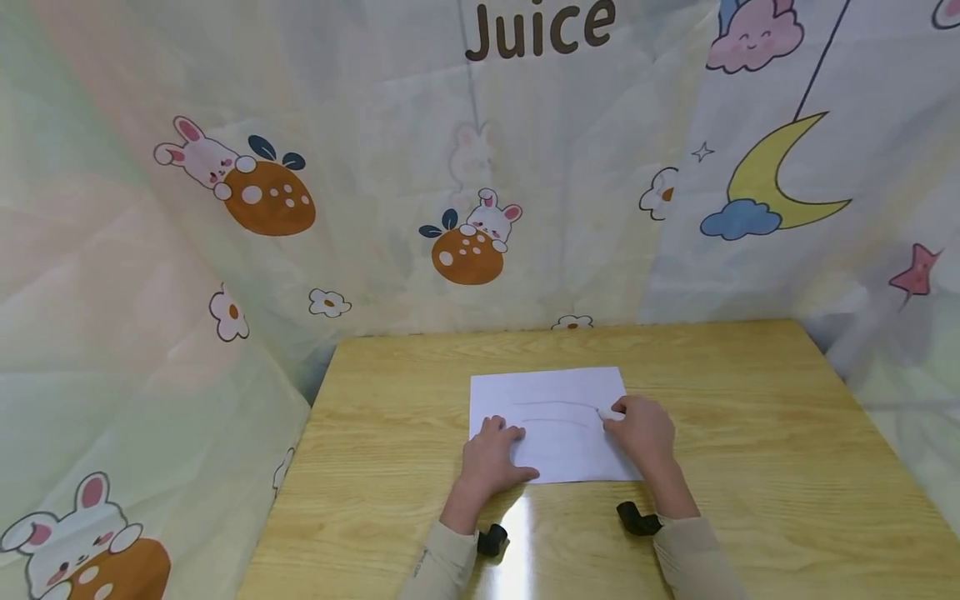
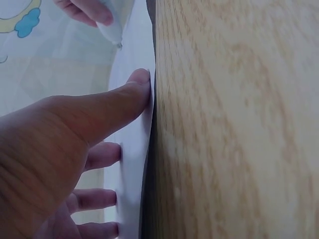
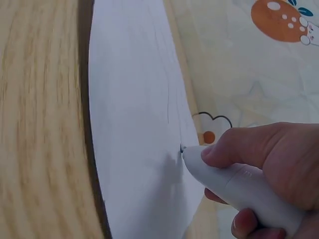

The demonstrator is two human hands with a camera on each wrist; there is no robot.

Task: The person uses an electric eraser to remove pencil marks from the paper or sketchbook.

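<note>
A thick white pen-like tool [image 3: 244, 188] is pinched between the thumb and fingers of the right hand [image 1: 647, 432], its tip set on a white sheet of paper [image 1: 558, 454] at the right end of the upper line [image 1: 555, 404]; below that, a second faint curved line [image 1: 555, 420] is seen. Whether they are drawn or scored cannot be told. The sheet is laid on a wood-grain table [image 1: 375, 467], before a rabbit-printed backdrop [image 1: 375, 167]. Its left side is steadied by the left hand [image 1: 491, 457], fingers spread apart and nothing clasped, the thumb placed at the near edge. For an even stroke, the tool is best gripped close to its tip, as here, and guided with light, constant pressure. The sheet should be kept firmly pinned, lest it slide or pucker, and pressure is best eased near the right edge, where a snag seems likeliest.
</note>
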